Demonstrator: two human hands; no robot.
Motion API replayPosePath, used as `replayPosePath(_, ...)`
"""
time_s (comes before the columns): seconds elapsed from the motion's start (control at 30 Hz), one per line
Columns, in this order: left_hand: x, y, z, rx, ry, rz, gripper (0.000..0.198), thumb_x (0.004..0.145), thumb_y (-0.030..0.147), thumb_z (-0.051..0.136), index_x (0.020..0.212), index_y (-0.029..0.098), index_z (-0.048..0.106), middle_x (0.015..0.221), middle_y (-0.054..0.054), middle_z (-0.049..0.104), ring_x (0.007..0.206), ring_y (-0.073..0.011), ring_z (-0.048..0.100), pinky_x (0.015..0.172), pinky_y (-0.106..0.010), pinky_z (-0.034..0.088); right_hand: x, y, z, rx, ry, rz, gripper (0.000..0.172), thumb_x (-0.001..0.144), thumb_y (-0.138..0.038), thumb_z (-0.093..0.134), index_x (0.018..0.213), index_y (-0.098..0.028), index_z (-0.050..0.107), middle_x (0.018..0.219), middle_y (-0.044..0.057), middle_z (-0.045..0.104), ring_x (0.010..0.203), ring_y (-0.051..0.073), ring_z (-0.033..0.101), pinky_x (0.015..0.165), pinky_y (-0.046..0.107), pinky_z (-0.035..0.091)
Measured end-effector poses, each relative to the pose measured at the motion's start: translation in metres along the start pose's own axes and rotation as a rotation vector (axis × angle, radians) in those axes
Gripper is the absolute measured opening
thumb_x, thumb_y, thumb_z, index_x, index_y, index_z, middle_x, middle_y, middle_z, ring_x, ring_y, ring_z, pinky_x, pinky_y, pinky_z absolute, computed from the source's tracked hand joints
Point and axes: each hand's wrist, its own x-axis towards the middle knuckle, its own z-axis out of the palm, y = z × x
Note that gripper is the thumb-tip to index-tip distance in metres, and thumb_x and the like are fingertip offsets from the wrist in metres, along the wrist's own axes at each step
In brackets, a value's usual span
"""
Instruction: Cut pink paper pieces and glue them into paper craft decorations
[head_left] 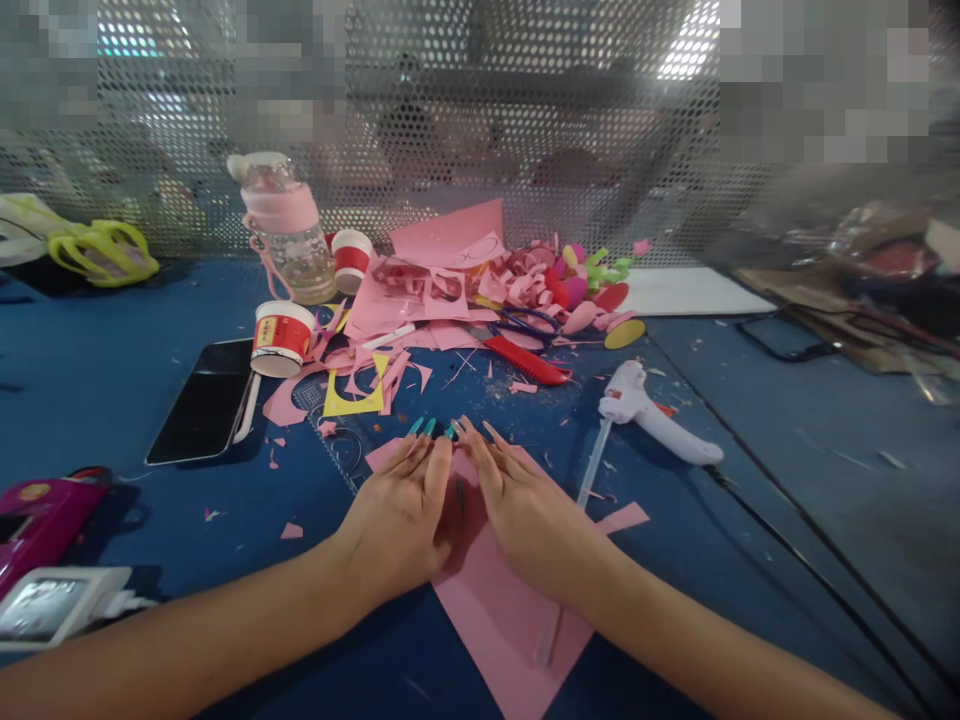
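A pink paper sheet (510,620) lies on the blue table (750,520) in front of me. My left hand (401,520) rests flat on its left part, fingers stretched forward and close together. My right hand (525,515) lies flat beside it on the same sheet, fingers extended. The two hands nearly touch at the fingertips, pressing the paper down. Neither hand holds anything.
A white glue gun (652,410) lies right of the hands. Behind them sit pink and yellow paper scraps (420,310), a red-handled tool (525,360), two small red-and-white cups (281,338), a pink bottle (289,230) and a black phone (204,400). A mesh wall stands at the back.
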Motion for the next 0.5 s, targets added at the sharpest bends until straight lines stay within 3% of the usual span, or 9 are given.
replayPosePath(0.33,-0.0003,-0.0004,0.0001,0.023,-0.013,-0.012,0.043,0.072,0.019,0.047,0.11,-0.001,0.045,0.093,-0.022,0.067,0.091,-0.0256,0.065,0.087,-0.037,0.052,-0.0013,0.002,-0.0006,0.101,0.045,0.112,0.082,0.071,0.002,0.03,0.139,-0.002,-0.016,0.129,0.021,0.048,0.124,0.028,0.038,0.091,0.043,0.048)
replayPosePath(0.5,-0.0009,-0.0019,0.0005,0.005,-0.017,0.006,0.045,0.071,0.018,0.047,0.112,0.0,0.042,0.095,-0.023,0.066,0.092,-0.0263,0.064,0.087,-0.038,0.052,-0.0005,0.0027,-0.0016,0.12,0.025,0.122,0.085,0.067,0.002,0.032,0.138,0.0,-0.014,0.124,0.022,0.053,0.124,0.029,0.038,0.089,0.043,0.049)
